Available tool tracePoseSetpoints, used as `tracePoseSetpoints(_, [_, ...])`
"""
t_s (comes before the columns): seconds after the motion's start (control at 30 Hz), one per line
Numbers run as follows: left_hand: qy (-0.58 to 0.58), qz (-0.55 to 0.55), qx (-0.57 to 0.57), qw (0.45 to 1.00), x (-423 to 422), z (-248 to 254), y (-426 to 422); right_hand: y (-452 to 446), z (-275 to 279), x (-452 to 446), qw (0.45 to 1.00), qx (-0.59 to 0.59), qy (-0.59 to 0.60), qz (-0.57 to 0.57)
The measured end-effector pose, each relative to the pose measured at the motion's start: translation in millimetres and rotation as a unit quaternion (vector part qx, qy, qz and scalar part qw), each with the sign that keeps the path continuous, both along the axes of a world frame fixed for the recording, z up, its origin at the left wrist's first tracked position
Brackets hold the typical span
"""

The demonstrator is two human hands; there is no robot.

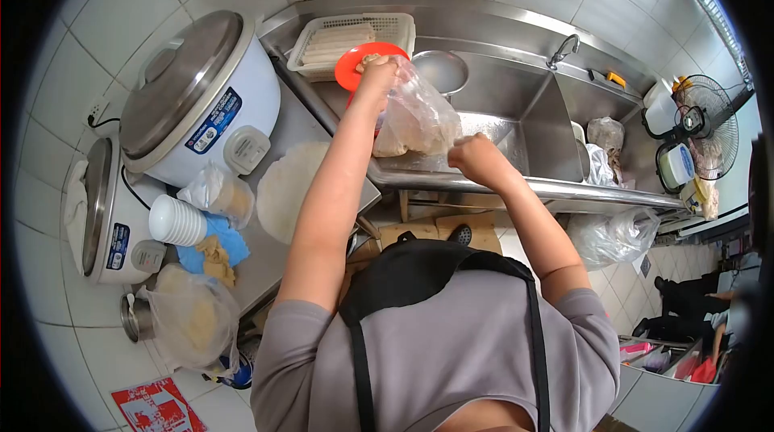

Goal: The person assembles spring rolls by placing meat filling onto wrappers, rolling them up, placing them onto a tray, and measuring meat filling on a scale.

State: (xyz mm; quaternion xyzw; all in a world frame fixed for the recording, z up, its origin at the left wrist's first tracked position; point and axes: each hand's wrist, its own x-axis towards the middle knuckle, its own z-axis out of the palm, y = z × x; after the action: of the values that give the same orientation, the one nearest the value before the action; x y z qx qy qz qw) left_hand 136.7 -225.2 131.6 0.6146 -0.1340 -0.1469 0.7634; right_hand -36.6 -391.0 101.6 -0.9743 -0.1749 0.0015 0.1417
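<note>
My left hand (379, 79) is closed on a clear plastic bag (421, 113), with tan contents gathered low in it. The bag hangs tilted over the front edge of the sink (476, 135). Right behind that hand is a red-orange round dish or lid (348, 69), partly covered by it. A small tan piece (367, 61) shows by the fingers; whether they grip it is unclear. My right hand (481, 159) is curled into a fist beside the bag's lower right side. What its fingers hold, if anything, is hidden.
A white basket (403, 25) holding pale rolls and a metal bowl (442, 73) sit behind. On the left are a large rice cooker (262, 101), a smaller one (129, 222) and stacked white cups (179, 221). A faucet (562, 51) and fan (713, 121) are at right.
</note>
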Motion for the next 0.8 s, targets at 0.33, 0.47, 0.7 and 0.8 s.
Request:
tracePoseSetpoints(0.33, [-0.062, 0.078, 0.133, 0.986, 13.4, 5.4, -0.6, 16.8, -16.3, 56.6, 0.987, -0.068, -0.135, -0.062])
tracePoseSetpoints(0.47, [-0.118, 0.082, 0.146, 0.979, 23.5, 6.3, 3.1, 16.5, 11.5, 59.3, 0.981, 0.067, -0.165, -0.080])
tracePoseSetpoints(0.7, [-0.330, 0.093, 0.257, 0.904, 6.1, -18.1, -4.2, 28.1, 9.7, 58.3, 0.967, 0.183, -0.173, -0.026])
tracePoseSetpoints(0.8, [-0.337, 0.121, 0.235, 0.904, 14.9, 9.4, -15.1, -3.9, 46.0, 58.7, 0.966, 0.218, -0.114, -0.075])
